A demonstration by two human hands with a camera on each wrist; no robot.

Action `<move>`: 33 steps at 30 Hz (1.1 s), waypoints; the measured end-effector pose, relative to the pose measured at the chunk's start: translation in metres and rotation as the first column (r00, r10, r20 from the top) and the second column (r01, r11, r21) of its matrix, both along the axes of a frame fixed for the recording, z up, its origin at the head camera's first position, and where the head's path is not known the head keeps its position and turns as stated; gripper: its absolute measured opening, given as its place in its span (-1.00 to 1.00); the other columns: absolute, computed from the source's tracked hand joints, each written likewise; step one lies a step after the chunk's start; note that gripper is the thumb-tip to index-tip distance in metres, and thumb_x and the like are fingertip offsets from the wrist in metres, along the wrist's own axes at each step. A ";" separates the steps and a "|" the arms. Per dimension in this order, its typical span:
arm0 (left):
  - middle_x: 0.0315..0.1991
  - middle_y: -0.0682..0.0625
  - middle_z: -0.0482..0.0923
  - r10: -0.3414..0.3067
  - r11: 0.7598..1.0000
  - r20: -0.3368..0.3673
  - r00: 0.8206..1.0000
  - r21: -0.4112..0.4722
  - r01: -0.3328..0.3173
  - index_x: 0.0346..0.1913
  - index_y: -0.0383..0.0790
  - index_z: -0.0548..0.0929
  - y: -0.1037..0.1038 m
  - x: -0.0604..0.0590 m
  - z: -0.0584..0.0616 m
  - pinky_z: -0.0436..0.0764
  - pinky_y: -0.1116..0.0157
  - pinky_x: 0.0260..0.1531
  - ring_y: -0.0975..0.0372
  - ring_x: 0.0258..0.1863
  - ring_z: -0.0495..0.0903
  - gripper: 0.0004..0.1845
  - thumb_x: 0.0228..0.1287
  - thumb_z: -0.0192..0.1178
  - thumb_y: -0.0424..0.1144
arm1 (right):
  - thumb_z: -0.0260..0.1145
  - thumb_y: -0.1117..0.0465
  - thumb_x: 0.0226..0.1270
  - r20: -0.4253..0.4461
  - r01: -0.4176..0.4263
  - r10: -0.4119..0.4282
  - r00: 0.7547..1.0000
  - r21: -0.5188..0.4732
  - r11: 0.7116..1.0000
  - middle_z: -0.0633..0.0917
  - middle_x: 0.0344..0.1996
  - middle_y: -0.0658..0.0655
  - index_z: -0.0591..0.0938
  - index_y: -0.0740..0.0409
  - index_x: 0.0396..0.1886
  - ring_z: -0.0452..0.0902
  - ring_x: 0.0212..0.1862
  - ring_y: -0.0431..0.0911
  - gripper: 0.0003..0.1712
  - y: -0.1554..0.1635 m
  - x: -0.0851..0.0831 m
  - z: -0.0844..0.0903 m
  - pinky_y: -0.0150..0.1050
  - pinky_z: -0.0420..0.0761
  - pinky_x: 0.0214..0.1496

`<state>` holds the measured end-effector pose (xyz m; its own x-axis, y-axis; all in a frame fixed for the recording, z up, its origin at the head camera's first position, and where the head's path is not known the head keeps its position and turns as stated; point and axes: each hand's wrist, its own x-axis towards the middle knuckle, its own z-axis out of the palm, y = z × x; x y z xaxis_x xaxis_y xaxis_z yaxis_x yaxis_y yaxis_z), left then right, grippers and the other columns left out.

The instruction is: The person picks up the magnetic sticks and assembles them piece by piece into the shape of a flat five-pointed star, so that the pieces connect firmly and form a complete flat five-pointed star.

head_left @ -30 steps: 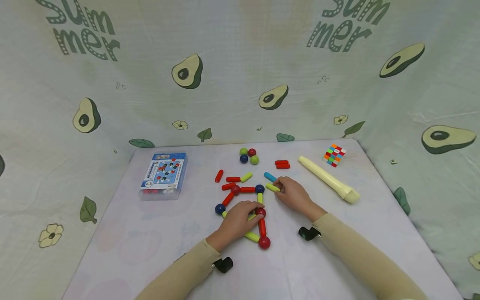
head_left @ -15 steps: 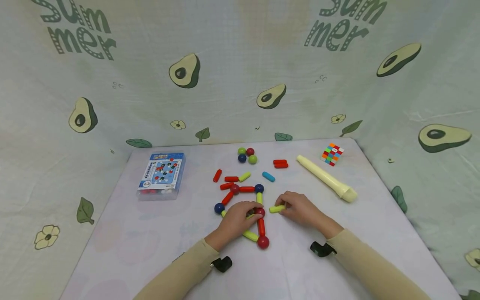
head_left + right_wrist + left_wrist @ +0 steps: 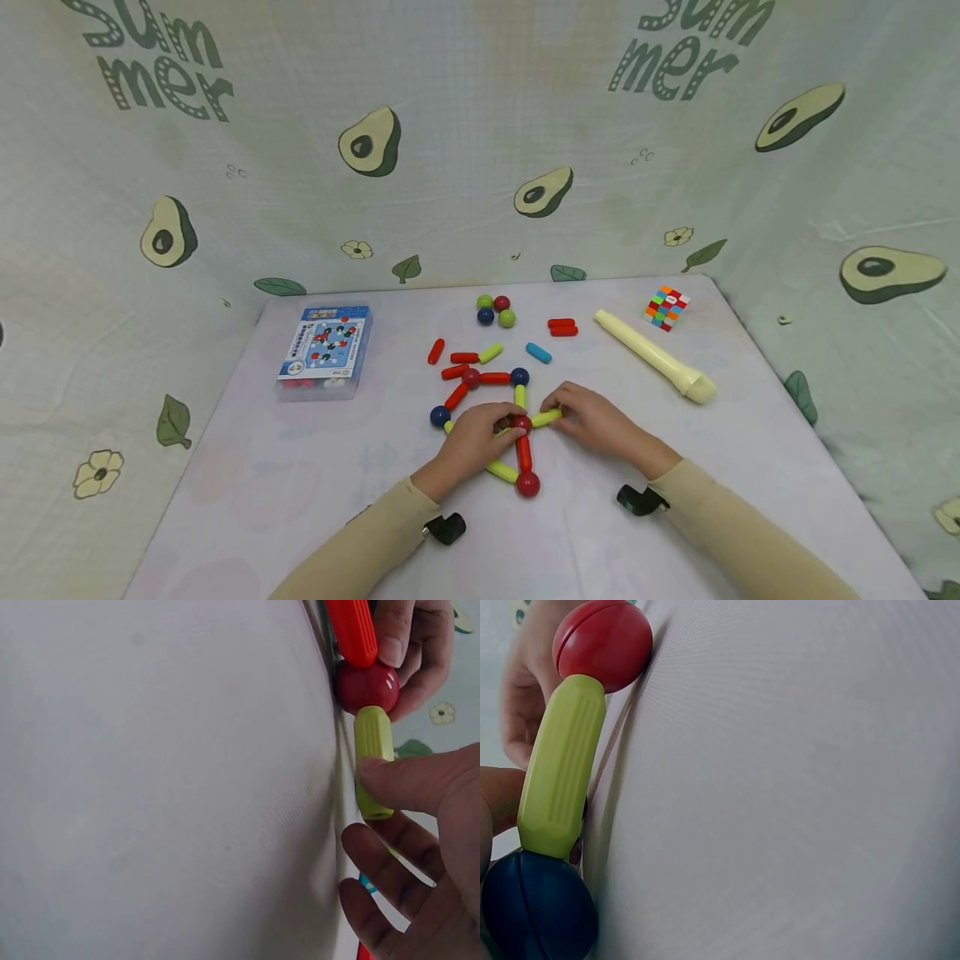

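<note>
A flat figure of magnetic sticks and balls [image 3: 487, 400] lies mid-table. My left hand [image 3: 508, 419] rests on it, fingers curled round the red ball [image 3: 521, 423] at its right corner. The right wrist view shows those fingers [image 3: 416, 645] round the red ball [image 3: 366, 686] and a red stick [image 3: 351, 630]. My right hand [image 3: 564, 414] pinches a yellow-green stick [image 3: 547, 417] whose left end touches that ball; my thumb [image 3: 420, 780] lies on the yellow-green stick [image 3: 373, 761]. The left wrist view shows a red ball [image 3: 604, 643], a green stick [image 3: 561, 769] and a blue ball [image 3: 536, 907] joined.
A toy box [image 3: 326, 350] lies at the left. Behind the figure lie loose sticks [image 3: 465, 358], a blue stick [image 3: 537, 352], two red sticks [image 3: 562, 327] and several balls [image 3: 497, 310]. A cream recorder [image 3: 652, 357] and a colour cube [image 3: 667, 309] are at the right. Cloth walls surround the table.
My right hand took the yellow-green stick from beside the blue stick and brought it near and left, until its end met the red ball. My left hand stayed put.
</note>
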<state>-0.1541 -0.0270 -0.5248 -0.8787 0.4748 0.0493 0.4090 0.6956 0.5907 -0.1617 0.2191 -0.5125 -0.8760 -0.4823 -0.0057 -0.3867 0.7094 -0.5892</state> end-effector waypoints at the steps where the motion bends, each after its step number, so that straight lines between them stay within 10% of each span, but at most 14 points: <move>1: -0.18 0.24 0.64 0.002 1.000 0.000 1.000 -0.001 -0.002 0.18 0.07 0.70 0.000 0.000 0.000 0.56 0.45 -0.18 0.37 -0.23 0.52 -0.63 0.34 0.38 -0.03 | 0.46 0.19 0.33 0.019 0.009 -0.009 1.000 -0.011 1.000 0.60 -0.05 -0.17 0.66 -0.12 0.02 0.49 -0.12 -0.22 -0.70 0.000 -0.001 0.000 -0.27 0.61 0.00; 16: -0.08 0.21 0.66 0.007 1.000 0.003 1.000 0.002 -0.007 0.19 0.08 0.69 -0.001 0.002 0.001 0.60 0.43 -0.12 0.34 -0.16 0.56 -0.63 0.34 0.38 -0.05 | 0.41 0.09 0.40 0.068 0.351 -0.347 0.936 -0.074 0.933 0.58 0.04 0.12 0.52 0.09 0.26 0.51 0.03 0.00 -0.50 0.002 -0.062 -0.009 -0.05 0.60 0.11; 25: -0.16 0.25 0.65 -0.013 1.000 -0.017 1.000 0.027 0.013 0.15 0.07 0.71 -0.002 -0.001 -0.004 0.57 0.47 -0.18 0.39 -0.23 0.53 -0.65 0.33 0.39 -0.05 | 0.40 0.13 0.41 -0.044 0.304 -0.302 0.952 0.026 0.952 0.62 -0.08 0.16 0.62 0.18 0.14 0.52 -0.07 0.03 -0.61 -0.015 -0.090 -0.006 -0.06 0.57 0.02; 33: -0.14 0.25 0.66 -0.012 1.000 -0.018 1.000 0.024 0.012 0.16 0.08 0.70 -0.002 -0.003 -0.005 0.58 0.48 -0.17 0.39 -0.22 0.53 -0.64 0.33 0.39 -0.04 | 0.41 0.21 0.38 -0.042 0.293 -0.291 0.956 0.062 0.954 0.59 -0.27 0.10 0.66 0.19 -0.04 0.48 -0.23 -0.03 -0.77 -0.015 -0.082 -0.003 -0.15 0.55 -0.12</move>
